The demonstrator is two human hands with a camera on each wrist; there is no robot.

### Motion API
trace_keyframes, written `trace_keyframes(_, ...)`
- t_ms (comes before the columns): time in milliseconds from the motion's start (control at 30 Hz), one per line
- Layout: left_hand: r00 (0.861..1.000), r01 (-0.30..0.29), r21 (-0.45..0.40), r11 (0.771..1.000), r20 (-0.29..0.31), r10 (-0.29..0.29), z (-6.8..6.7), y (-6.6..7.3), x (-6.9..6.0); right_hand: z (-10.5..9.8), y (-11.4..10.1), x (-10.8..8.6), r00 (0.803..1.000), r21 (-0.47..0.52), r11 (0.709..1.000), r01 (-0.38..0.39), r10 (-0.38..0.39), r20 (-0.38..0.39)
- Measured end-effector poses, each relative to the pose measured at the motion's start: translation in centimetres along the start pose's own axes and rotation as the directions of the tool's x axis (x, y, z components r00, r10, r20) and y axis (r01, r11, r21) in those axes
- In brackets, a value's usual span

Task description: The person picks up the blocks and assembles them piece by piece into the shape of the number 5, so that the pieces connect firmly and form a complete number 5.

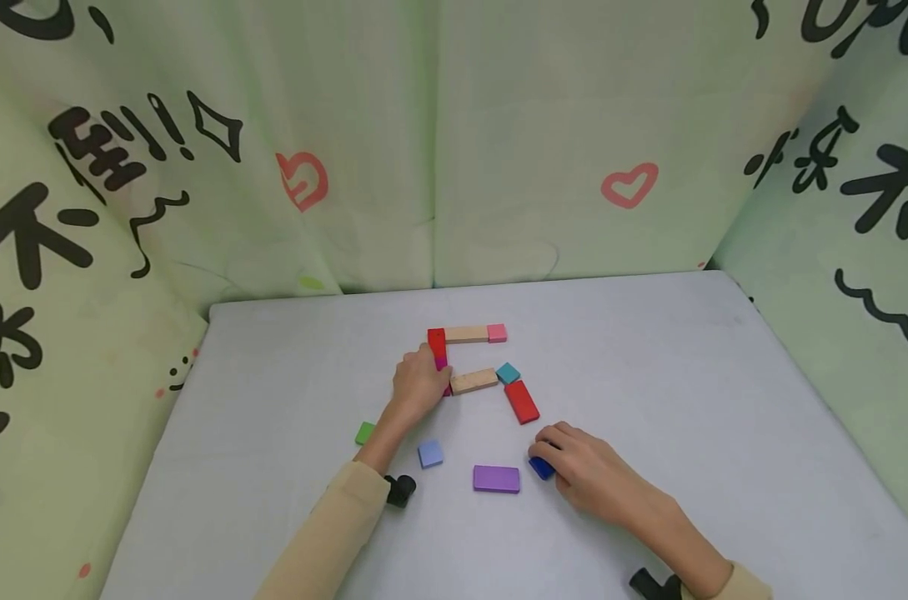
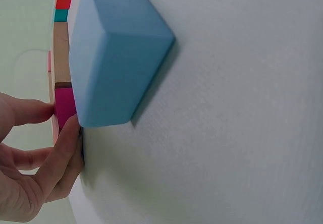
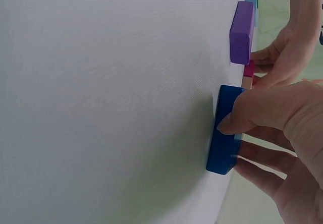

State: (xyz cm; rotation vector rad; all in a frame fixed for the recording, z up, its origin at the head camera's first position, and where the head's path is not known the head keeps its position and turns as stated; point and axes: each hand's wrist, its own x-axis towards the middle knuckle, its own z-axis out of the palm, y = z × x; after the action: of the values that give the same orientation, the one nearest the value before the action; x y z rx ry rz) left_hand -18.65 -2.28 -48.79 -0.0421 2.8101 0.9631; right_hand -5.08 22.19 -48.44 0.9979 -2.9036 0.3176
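Observation:
My left hand (image 1: pixel 418 385) pinches a magenta block (image 2: pixel 64 105) between thumb and fingers, below a red block (image 1: pixel 436 337) and at the left end of a wooden block (image 1: pixel 474 381). In the head view the hand hides part of the magenta block. My right hand (image 1: pixel 592 468) grips a dark blue block (image 3: pixel 223 133), thumb on one face and fingers on the other side. It is to the right of a purple block (image 1: pixel 496 479) and below a tilted red block (image 1: pixel 522 402), which meets a teal block (image 1: pixel 508 373) at its upper end.
Another wooden block (image 1: pixel 466 334) runs from the upper red block to a pink block (image 1: pixel 497 333). A light blue block (image 1: pixel 430 454) and a green block (image 1: pixel 364 432) lie near my left forearm. Printed curtains stand along the back and sides of the white table (image 1: pixel 724 417).

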Motion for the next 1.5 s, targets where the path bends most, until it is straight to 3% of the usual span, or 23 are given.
trace_keyframes(400,1.000,0.003,0.005,1.000,-0.001,-0.003,0.0,0.1,-0.1,-0.2,-0.2,1.3,0.998,-0.024,0.998,0.054,-0.054,-0.011)
trace_keyframes(733,1.000,0.002,-0.002,1.000,-0.003,-0.002,-0.1,0.1,-0.1,-0.4,-0.8,2.7,0.996,-0.030,0.997,0.066,-0.064,0.066)
trace_keyframes(1500,1.000,0.008,-0.018,1.000,0.002,-0.008,-0.2,0.1,-0.2,0.0,-0.7,4.1,0.992,-0.026,0.997,0.068,-0.065,0.106)
